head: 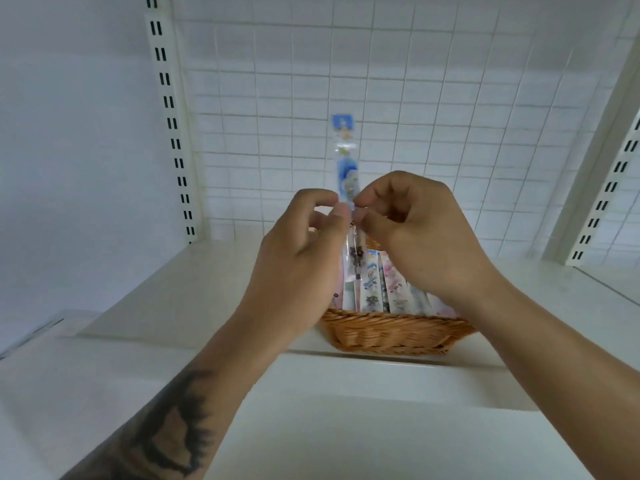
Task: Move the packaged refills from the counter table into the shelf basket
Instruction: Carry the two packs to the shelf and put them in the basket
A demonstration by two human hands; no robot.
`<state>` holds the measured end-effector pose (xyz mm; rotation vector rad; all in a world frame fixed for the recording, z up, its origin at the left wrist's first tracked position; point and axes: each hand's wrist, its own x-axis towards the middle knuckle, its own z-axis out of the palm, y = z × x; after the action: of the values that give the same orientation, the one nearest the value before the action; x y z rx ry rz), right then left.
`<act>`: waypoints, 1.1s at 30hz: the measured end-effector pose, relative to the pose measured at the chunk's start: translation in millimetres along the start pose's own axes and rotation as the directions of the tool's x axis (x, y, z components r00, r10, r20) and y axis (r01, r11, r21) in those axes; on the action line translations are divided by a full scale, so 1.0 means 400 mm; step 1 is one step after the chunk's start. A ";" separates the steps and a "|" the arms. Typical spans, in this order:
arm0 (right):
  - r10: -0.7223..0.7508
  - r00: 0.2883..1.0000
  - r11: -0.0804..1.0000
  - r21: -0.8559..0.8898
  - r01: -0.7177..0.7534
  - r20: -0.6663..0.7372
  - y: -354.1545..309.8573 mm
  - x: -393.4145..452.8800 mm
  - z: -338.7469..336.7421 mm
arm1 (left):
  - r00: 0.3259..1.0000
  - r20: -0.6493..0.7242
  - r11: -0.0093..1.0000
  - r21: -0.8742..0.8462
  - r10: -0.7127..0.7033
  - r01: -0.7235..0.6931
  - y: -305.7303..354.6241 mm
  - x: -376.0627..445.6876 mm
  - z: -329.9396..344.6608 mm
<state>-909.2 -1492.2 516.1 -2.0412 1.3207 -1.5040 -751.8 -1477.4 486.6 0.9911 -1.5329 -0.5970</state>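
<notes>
A long clear refill pack (344,157) with a blue printed header stands upright above the wicker basket (391,332). My left hand (304,251) pinches its middle from the left, and my right hand (415,233) pinches it from the right at the same height. The pack's lower end hangs between my hands toward the basket. Several more patterned refill packs (384,292) lie side by side inside the basket, partly hidden by my hands.
The basket sits on a white shelf board (194,282) backed by a white wire grid panel (398,98). Slotted shelf uprights stand at left (169,123) and right (609,188). A lower white ledge (363,427) lies in front.
</notes>
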 end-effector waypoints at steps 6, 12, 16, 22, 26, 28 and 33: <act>0.318 0.936 0.933 -0.226 -0.280 0.153 0.041 0.016 0.009 | 0.988 0.110 0.695 0.702 0.107 -0.154 -0.144 -0.141 -0.074; 0.352 0.912 0.846 -0.488 -0.215 0.208 0.054 0.013 0.044 | 0.968 0.244 0.454 0.857 0.061 -0.244 -0.218 -0.215 -0.097; 0.339 0.920 0.763 -0.630 -0.147 0.195 0.059 0.011 0.061 | 0.964 0.239 0.430 0.863 0.114 -0.265 -0.229 -0.217 -0.094; 0.339 0.922 0.752 -0.643 -0.147 0.186 0.049 0.011 0.060 | 0.947 0.237 0.439 0.843 0.218 -0.312 -0.246 -0.215 -0.097; 0.239 0.969 0.826 -0.538 -0.167 0.066 0.028 -0.006 0.029 | 0.942 0.253 0.443 0.834 0.221 -0.328 -0.247 -0.215 -0.099; 0.155 0.988 0.858 -0.495 -0.140 -0.010 0.011 -0.040 0.009 | 0.946 0.256 0.440 0.840 0.197 -0.319 -0.244 -0.217 -0.098; -0.116 0.993 0.828 -0.555 0.086 -0.018 0.021 -0.219 0.001 | 0.943 0.289 0.419 0.845 0.164 -0.332 -0.241 -0.246 -0.107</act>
<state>-916.3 -1427.4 457.2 -2.4572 1.8713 -1.3223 -686.7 -1436.9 364.3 1.4578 -2.1536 0.4804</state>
